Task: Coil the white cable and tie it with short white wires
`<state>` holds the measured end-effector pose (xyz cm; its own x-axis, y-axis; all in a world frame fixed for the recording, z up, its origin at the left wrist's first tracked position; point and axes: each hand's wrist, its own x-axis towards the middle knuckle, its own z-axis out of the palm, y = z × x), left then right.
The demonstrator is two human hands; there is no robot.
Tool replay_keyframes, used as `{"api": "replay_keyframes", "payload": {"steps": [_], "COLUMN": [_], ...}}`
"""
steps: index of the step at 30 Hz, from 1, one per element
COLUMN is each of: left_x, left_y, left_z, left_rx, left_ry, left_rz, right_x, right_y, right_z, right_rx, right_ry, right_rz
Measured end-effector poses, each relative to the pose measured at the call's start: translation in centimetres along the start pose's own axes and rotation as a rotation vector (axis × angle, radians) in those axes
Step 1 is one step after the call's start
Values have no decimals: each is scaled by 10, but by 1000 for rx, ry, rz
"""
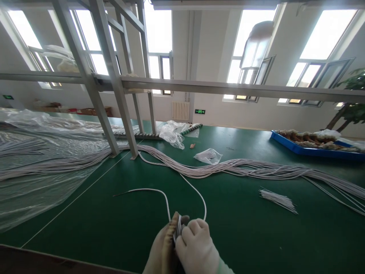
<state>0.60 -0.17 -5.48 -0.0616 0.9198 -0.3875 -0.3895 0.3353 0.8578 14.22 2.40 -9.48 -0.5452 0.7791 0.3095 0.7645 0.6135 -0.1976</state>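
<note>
Both my gloved hands meet at the bottom centre over a green table point(242, 228). My left hand point(162, 247) and my right hand point(196, 247) are closed together on a small coil of white cable point(178, 227) pinched between them. Two strands of that white cable point(159, 192) arc up from the coil: one ends loose on the table at the left, the other runs back toward the long bundle of white cables point(228, 167) lying across the table.
A clear plastic sheet point(34, 171) covers cables at the left. Grey metal frame legs point(114, 95) stand on the table. Small plastic bags point(208, 156) lie mid-table, a short bunch of cut wires point(278, 199) at right, a blue tray point(313, 148) far right.
</note>
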Motion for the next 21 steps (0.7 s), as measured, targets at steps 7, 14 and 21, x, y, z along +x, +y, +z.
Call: {"api": "replay_keyframes", "payload": {"steps": [7, 14, 21], "left_x": [8, 13, 0], "left_y": [-10, -33, -41], "left_z": [5, 22, 50], "left_rx": [-72, -256, -347], "left_ry": [111, 112, -48], "left_rz": [24, -85, -135], "right_x": [-37, -50, -46], "right_y": [22, 30, 10], "right_z": [-6, -9, -3], "right_rx": [-31, 740, 939], "right_ry": [141, 253, 403], "right_rz": [209, 475, 713]}}
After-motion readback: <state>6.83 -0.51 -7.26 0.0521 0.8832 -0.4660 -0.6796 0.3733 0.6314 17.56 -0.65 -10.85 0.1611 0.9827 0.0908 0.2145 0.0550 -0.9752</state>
